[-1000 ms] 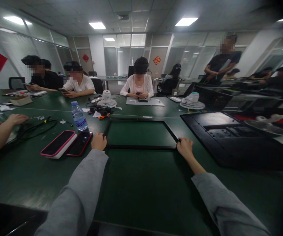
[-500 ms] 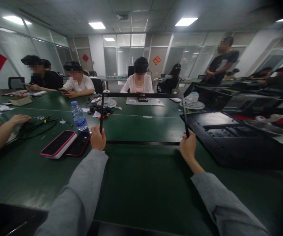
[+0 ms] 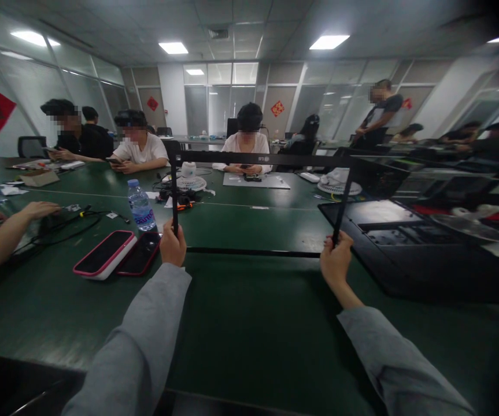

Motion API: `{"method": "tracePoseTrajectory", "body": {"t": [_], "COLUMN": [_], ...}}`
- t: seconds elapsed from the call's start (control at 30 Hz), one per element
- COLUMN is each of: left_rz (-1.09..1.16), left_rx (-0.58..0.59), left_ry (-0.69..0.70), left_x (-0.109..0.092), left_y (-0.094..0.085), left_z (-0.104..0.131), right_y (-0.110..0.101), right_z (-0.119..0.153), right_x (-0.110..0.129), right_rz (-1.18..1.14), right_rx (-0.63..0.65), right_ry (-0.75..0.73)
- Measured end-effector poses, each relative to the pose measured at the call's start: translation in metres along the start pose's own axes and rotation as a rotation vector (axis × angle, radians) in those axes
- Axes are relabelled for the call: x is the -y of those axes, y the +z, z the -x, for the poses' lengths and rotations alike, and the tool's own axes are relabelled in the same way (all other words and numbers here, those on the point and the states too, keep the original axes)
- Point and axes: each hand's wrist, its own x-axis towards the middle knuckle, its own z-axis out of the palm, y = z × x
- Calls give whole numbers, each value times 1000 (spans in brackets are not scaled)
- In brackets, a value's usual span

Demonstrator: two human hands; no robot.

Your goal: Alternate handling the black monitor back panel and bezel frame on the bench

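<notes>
A thin black screen bezel [image 3: 240, 158], an empty rectangular frame with a small pale logo on its far bar, is held up over the green table [image 3: 258, 323]. My left hand [image 3: 173, 245] is closed around the near end of its left side. My right hand [image 3: 336, 260] grips the matching spot on the right side. The near bar runs between both hands, and the table shows through the opening. Just left of my left hand lie a dark phone [image 3: 140, 253] and a white device with a pink rim [image 3: 104, 254].
A water bottle [image 3: 140, 205] stands beyond the phone. To the right lies a large black panel [image 3: 405, 248]. Small white fans [image 3: 191, 182] and cables are farther back. At left, another person's forearm [image 3: 2, 248] rests by black cables. Several people sit around the table; one stands at right.
The bezel has tilted, its far bar now higher and wider in view. My right hand has shifted slightly right; my left has barely moved. The standing person has moved left.
</notes>
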Motion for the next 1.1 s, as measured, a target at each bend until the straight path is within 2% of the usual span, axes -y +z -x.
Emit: {"method": "tracePoseTrajectory", "body": {"t": [0.13,0.3,0.4,0.63,0.87,1.1], "left_rz": [-57,-245,-307,-396,-428,-440], "left_rx": [120,301,381,368,420,421], "left_ry": [-55,-169,-182,-50,-60,-58], "left_x": [2,6,7,14,15,14], "left_y": [1,4,5,6,8,8], "left_z": [-3,0,1,-1,0,0], "right_y": [5,16,21,24,24,25], "right_z": [0,-1,-2,-4,-4,-4], "right_x": [-8,-29,-39,-44,-48,-51], "right_rz": [29,9,30,36,24,68], "right_rx": [96,227,270,308,310,326], "right_ry": [23,81,129,136,157,137]}}
